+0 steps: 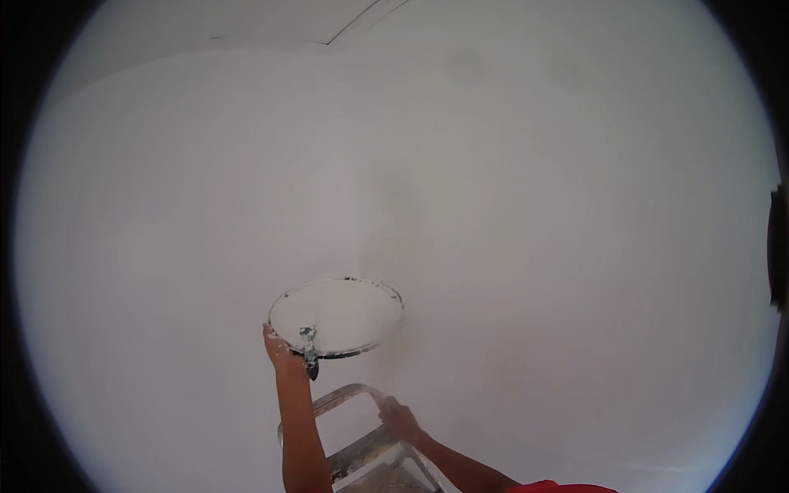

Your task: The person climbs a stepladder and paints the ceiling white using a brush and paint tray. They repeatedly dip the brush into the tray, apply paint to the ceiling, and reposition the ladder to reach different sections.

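Note:
My left hand [281,348] holds up a round, shallow, dark-rimmed lid or pan [358,353] by its near left edge. White paste [341,316] covers its surface and is smeared along the rim. At the near edge, beside my hand, a small dark-handled tool [311,361], perhaps a putty knife, sticks out over the rim with paste on it. Most of my left fingers are hidden under the round piece. Lower and to the right, my right hand [400,419] is closed around the top rail of a metal stepladder [362,451].
Pale walls [534,246] meet in a corner just beyond the round piece. A dark line marks the ceiling [271,25] at the top. Faint greyish patches show on the right wall. A dark object [777,246] cuts into the right rim of the view.

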`<state>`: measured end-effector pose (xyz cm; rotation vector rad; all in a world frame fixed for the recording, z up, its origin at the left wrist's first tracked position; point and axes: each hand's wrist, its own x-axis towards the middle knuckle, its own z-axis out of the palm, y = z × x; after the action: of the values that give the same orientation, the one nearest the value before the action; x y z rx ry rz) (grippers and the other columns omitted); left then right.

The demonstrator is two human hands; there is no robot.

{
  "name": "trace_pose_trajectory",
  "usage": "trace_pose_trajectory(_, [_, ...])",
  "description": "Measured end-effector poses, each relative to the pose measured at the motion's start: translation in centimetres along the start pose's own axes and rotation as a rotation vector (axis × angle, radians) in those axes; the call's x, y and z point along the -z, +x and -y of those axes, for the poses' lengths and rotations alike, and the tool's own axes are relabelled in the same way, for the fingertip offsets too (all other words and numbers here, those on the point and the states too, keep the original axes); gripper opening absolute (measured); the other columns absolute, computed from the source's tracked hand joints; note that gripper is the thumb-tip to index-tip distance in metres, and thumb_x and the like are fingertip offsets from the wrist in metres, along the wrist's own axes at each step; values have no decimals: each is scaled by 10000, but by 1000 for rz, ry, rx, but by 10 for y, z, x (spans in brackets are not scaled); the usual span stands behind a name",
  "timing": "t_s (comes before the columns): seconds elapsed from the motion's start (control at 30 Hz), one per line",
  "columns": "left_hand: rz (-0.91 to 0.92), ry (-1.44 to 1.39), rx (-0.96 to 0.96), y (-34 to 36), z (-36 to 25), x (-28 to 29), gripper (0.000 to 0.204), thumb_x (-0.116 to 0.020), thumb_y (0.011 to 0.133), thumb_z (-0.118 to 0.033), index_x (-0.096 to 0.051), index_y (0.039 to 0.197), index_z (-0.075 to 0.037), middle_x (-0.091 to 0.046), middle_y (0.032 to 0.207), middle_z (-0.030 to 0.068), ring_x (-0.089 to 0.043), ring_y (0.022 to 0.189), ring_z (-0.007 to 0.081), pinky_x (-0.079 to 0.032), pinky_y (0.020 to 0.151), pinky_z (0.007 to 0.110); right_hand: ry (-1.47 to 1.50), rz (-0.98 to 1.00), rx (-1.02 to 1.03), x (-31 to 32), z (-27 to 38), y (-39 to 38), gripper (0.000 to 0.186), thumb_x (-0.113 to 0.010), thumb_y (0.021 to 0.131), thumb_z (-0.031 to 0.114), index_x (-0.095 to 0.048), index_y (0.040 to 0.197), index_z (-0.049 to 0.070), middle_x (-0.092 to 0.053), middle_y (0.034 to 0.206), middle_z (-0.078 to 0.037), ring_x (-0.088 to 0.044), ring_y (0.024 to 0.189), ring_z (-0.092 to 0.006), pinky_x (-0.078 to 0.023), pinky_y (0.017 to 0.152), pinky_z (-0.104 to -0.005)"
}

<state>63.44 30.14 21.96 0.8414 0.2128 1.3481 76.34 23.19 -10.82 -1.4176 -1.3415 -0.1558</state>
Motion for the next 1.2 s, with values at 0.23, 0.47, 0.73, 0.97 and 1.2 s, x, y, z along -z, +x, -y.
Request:
trace_pose_trajectory(0.23, [37, 30, -15, 12, -7, -31, 608, -313, 1039, -483, -462, 1414, -28, -524, 1420, 147, -519, 1273, 317, -424, 1071, 466, -66, 78, 39, 46, 29, 1, 320, -404, 1040, 253, -452, 1255, 22, -578, 966, -220, -636, 741, -420, -546, 621, -506])
trace_pose_trajectory(0.47, [20, -44, 21, 25, -16, -50, 615, -352, 1030, -504, -446, 1424, -42, -521, 1414, 149, -521, 1258, 331, -434, 1046, 472, 169, 237, -160, 97, 76, 15, 387, -414, 1039, 332, -498, 1265, 30, -620, 1083, -246, -648, 924, -421, -531, 788, -538])
trace_pose_trajectory(0.73, [71, -84, 68, 18, -83, -134, 602, -357, 1027, -504, -456, 1422, -61, -520, 1417, 137, -519, 1253, 317, -427, 1049, 479, 124, 255, -129, 178, 138, 95, 385, -420, 1035, 327, -516, 1259, 29, -616, 1127, -240, -645, 955, -415, -530, 807, -531])
trace_pose_trajectory(0.97, [-68, -135, 104, 18, -99, -187, 621, -343, 1020, -508, -438, 1442, -64, -503, 1440, 128, -488, 1293, 322, -414, 1069, 491, 86, 251, -101, 193, 157, 148, 383, -426, 1033, 323, -532, 1254, 29, -613, 1166, -235, -643, 981, -410, -530, 825, -525])
trace_pose_trajectory(1.2, [-181, -175, 157, 147, -33, -138, 597, -358, 1027, -486, -433, 1442, -64, -491, 1450, 109, -468, 1315, 292, -382, 1100, 472, 77, 465, -257, 75, 78, 192, 382, -432, 1030, 319, -547, 1249, 28, -609, 1205, -229, -641, 1008, -404, -529, 842, -519])
